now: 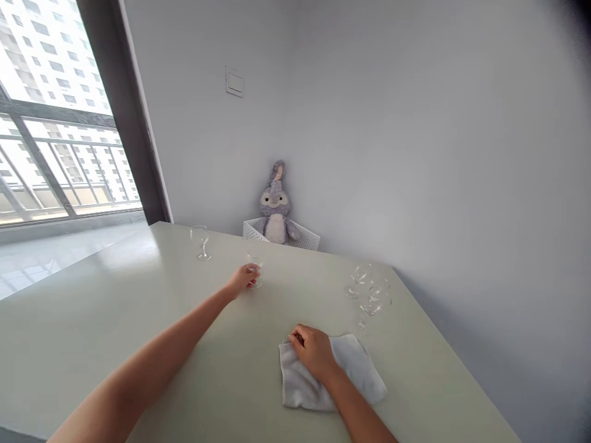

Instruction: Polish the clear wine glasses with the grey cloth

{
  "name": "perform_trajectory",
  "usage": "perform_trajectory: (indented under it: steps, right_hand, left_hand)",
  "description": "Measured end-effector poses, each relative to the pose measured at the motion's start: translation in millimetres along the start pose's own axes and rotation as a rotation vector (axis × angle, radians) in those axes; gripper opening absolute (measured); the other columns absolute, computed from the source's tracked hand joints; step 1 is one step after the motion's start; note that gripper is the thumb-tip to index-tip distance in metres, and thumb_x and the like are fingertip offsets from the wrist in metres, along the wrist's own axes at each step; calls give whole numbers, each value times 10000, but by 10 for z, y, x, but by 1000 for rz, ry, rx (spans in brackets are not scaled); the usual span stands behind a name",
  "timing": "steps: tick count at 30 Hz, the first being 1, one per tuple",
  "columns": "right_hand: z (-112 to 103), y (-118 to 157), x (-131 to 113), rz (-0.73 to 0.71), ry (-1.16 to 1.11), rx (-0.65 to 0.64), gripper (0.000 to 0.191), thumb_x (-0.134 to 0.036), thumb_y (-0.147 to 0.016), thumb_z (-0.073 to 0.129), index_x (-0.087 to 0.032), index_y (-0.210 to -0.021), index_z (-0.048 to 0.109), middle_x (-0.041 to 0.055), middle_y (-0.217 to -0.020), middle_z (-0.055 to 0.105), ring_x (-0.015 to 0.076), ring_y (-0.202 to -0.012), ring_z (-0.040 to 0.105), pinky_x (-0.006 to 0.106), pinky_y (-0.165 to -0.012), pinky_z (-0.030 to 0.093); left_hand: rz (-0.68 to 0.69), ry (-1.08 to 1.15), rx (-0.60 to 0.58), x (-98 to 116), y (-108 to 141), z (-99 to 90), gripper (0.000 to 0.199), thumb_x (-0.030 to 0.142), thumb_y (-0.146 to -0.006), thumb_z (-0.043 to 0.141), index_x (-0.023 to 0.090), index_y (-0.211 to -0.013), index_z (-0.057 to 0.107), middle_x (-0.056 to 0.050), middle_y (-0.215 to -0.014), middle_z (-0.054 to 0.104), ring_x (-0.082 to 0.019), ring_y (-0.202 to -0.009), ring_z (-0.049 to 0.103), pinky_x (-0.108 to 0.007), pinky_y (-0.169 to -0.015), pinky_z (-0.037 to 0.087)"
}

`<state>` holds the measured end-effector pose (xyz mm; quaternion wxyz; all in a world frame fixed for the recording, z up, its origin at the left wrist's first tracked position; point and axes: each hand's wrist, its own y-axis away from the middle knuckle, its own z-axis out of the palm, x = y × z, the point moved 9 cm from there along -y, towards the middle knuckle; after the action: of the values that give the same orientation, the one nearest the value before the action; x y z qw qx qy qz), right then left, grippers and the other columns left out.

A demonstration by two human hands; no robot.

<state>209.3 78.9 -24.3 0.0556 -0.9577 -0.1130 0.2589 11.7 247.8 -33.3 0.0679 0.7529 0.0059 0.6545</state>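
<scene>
My left hand [242,278] reaches out over the table, its fingers closed around a small clear drinking glass [255,271] standing upright. A pale grey cloth [355,363] is spread near the table's front. On top of it rests my right hand [314,351], fingers curled into a loose fist; whatever may be inside is hidden. Farther back on the left stands a clear stemmed glass [201,243]. Several more clear glasses [369,292] cluster to the right, beyond the cloth, their outlines hard to separate.
The pale green table [221,381] meets a grey wall along its right side. Behind its far edge, a plush toy [276,209] sits in a white perforated basket [307,237]. A large window [60,141] is at left, and a switch [235,82] is on the wall.
</scene>
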Motion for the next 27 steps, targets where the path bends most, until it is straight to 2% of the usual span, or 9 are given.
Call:
perform_trajectory:
  steps: [3,5,7,10,15,20,22,24,27]
  right_hand:
    - [3,5,5,4,-20,0,204,-280,-827,435,-212,-703,581,-34,-636,610,98,-583,519,198,-558,300]
    - [5,10,4,6,-32,-3,216,-285,-831,423,-211,-698,576,-34,-632,607,98,-578,516,198,-550,297]
    - [4,15,2,10,-37,-2,226,-285,-834,413,-210,-693,573,-33,-626,602,98,-575,512,199,-548,298]
    - [3,17,3,11,-44,1,223,-275,-831,410,-210,-692,571,-36,-625,597,97,-576,509,199,-551,302]
    - [-3,14,23,16,-65,-12,221,-279,-825,413,-212,-686,572,-35,-609,591,100,-567,506,201,-551,308]
    - [6,18,6,3,-120,-5,225,-289,-819,411,-212,-681,572,-35,-597,579,100,-556,495,201,-546,319]
    - [-37,26,-12,-7,-160,41,243,-293,-823,405,-202,-667,567,-26,-586,564,100,-546,479,204,-552,334]
    - [-207,48,-8,-16,-220,173,260,-304,-836,385,-190,-683,562,-8,-598,552,104,-547,463,211,-567,354]
    - [-745,185,131,0,-293,561,240,-323,-844,373,-180,-750,542,22,-679,541,118,-607,466,230,-611,381]
  left_hand:
    - [-8,19,185,-61,2,-752,350,282,-550,701,184,-860,569,20,-652,537,-89,-530,509,-195,-472,402]
    - [-16,38,284,-92,4,-1148,365,271,-546,698,187,-873,557,23,-664,532,-87,-533,508,-199,-477,407]
    - [-26,57,363,-116,4,-1451,373,257,-539,697,187,-875,554,26,-661,522,-89,-534,509,-211,-486,420]
    - [-41,90,454,-141,5,-1758,363,238,-527,697,176,-854,554,28,-649,510,-89,-527,507,-229,-499,437]
    - [-55,132,556,-164,23,-2018,347,210,-548,679,179,-863,536,31,-669,515,-75,-520,500,-223,-506,440]
    - [-47,146,588,-152,64,-2072,279,170,-588,648,181,-845,540,18,-690,534,-89,-555,530,-231,-535,450]
    - [-50,130,654,-154,131,-2090,296,129,-586,628,183,-861,531,17,-697,522,-94,-558,521,-229,-527,438]
    - [-51,104,778,-157,252,-2119,361,88,-575,608,190,-906,505,20,-728,495,-89,-559,485,-219,-514,409]
    - [-35,78,961,-150,463,-2095,439,73,-588,575,207,-986,448,24,-789,446,-71,-564,412,-201,-507,360]
